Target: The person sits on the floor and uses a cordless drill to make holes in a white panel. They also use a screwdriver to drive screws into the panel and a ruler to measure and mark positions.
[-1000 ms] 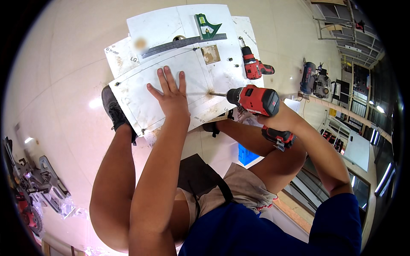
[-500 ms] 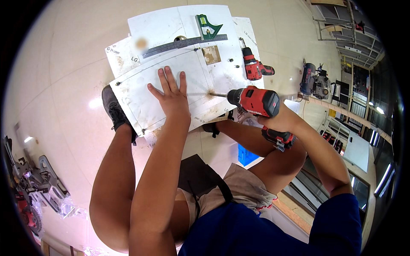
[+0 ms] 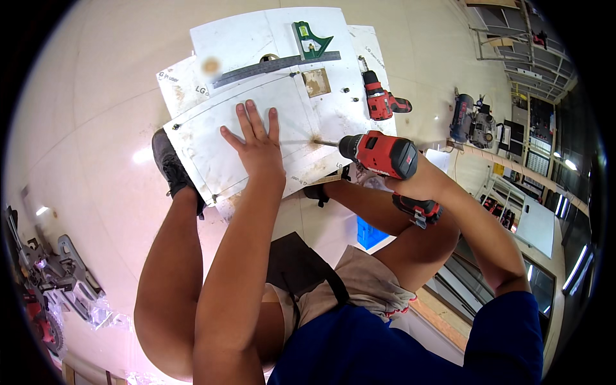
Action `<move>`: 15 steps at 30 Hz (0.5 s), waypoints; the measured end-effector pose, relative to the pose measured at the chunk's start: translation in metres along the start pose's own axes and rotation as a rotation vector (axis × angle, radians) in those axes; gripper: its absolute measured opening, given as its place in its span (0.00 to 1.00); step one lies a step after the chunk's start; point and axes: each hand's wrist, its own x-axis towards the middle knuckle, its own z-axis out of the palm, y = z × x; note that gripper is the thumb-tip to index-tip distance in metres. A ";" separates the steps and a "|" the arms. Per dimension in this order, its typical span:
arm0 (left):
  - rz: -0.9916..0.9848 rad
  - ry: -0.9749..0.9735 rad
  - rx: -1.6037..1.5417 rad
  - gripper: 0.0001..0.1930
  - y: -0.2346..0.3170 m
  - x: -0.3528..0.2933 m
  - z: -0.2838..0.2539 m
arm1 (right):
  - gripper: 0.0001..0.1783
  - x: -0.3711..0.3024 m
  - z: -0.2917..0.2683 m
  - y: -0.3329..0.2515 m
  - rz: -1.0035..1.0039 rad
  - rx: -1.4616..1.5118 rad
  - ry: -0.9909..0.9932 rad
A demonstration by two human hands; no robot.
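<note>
Drills number two, right hand gripping one, left hand spread on a panel.

The left hand lies flat, left of centre, fingers spread, its forearm slanting up from the lower edge. Right of centre, the right hand is curled in a grip, fingertips apparently hidden; its elbow bends at lower right.

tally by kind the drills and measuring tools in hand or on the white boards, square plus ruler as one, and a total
Red drills: 2 (one in the right hand, one lying)
Green square with grey ruler: 1
Total: 3
</note>
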 end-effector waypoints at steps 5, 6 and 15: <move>0.002 -0.004 -0.002 0.74 0.000 0.000 -0.001 | 0.33 0.000 -0.001 0.002 0.065 0.006 -0.027; 0.001 -0.004 -0.003 0.74 0.000 0.000 -0.001 | 0.33 0.000 -0.001 0.002 0.071 0.015 -0.028; 0.005 -0.007 -0.005 0.74 0.000 0.000 -0.001 | 0.31 -0.001 0.000 0.002 -0.008 0.013 0.011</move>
